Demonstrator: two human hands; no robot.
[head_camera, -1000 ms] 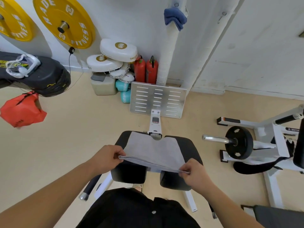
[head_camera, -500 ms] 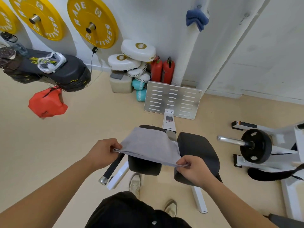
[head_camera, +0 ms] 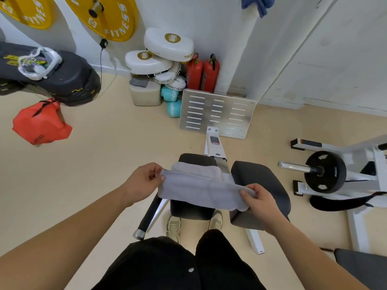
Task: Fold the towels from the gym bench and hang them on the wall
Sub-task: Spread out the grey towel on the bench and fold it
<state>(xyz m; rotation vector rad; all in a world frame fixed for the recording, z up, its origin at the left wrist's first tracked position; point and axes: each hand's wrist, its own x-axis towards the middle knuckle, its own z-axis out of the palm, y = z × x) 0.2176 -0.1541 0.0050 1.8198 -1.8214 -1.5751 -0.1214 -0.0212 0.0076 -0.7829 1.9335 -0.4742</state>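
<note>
Frame centre: left hand (head_camera: 144,181) and right hand (head_camera: 258,198) are pinching the grey terry towel (head_camera: 201,190); either grip loosening risks undoing the fold.

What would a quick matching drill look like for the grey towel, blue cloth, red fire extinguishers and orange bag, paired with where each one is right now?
Things:
1. grey folded towel
2. blue cloth
3. two red fire extinguishers
4. orange bag

Places:
A. hanging under the black padded equipment on the left
B. standing on the floor against the wall
C. held between the left hand and right hand over the bench pads
D. draped high on the white wrapped pipe

Pairs: 1-C, 2-D, 3-B, 4-A
</note>
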